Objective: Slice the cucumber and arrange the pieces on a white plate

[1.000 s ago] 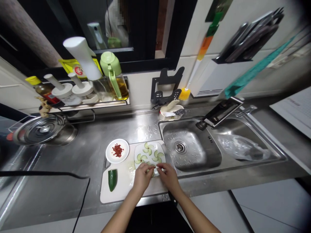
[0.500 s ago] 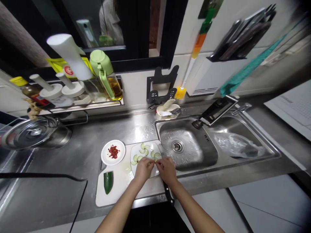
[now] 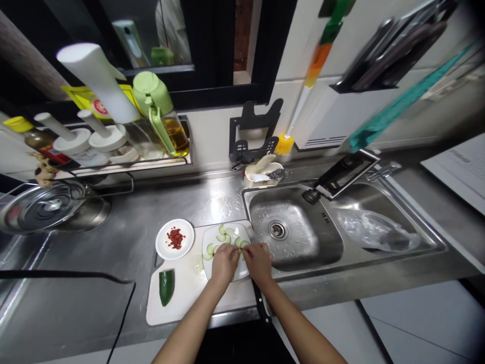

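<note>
Over the white square plate [image 3: 209, 237] both hands work close together, fingertips almost meeting. My left hand [image 3: 225, 263] has its fingers pinched near the plate's middle; what sits in them is too small to make out. My right hand [image 3: 258, 260] is likewise pinched, above the plate's right side, its hold hidden. Thin half-moon cucumber slices [image 3: 221, 236] lie in fan-like groups on the plate, some right at the fingertips. Left of it, a round white dish [image 3: 161, 241] holds small red pieces [image 3: 175, 238]. A cut cucumber piece [image 3: 166, 287] rests on the white cutting board [image 3: 185, 298].
Under my right wrist, a black knife handle [image 3: 261, 306] reaches over the counter edge. To the right is the double sink [image 3: 303, 247] with a plastic bag [image 3: 375, 230]. A seasoning shelf [image 3: 151, 164] and a lidded pot [image 3: 87, 215] stand left. A black cable [image 3: 125, 313] crosses the counter.
The view has shifted slightly. Both hands stay pinched over the plate, with only small finger movements near the slices. The dish and cucumber piece have not moved on the board.
</note>
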The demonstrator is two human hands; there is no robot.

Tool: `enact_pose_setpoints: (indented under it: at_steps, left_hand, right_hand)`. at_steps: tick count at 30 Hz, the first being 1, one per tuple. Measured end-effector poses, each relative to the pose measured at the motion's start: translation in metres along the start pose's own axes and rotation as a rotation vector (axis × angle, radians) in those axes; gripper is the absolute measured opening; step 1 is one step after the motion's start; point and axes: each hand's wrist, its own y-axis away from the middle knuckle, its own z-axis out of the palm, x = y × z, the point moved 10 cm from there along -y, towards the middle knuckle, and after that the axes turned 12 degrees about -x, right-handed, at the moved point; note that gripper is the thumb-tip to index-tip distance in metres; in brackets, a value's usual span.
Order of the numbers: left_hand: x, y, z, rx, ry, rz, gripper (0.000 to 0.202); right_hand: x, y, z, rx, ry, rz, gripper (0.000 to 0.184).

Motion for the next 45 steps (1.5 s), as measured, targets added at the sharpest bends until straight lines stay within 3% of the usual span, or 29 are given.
enact_pose_setpoints:
  at_steps: [29,40,45]
  left_hand:
    - [-0.001,-0.005,0.013,-0.057,-0.032,0.032,0.019]
    - [0.004,0.0,0.004,-0.021,-0.039,0.026,0.018]
    - [0.01,0.009,-0.012,0.021,-0.01,0.04,0.017]
  right_hand:
    - [0.001,0.0,0.0,-0.03,0.033,-0.004,0.015]
    - [0.001,0.004,-0.008,-0.016,0.003,0.009,0.014]
    - [-0.001,0.009,-0.014,0.019,-0.019,-0.013,0.015]
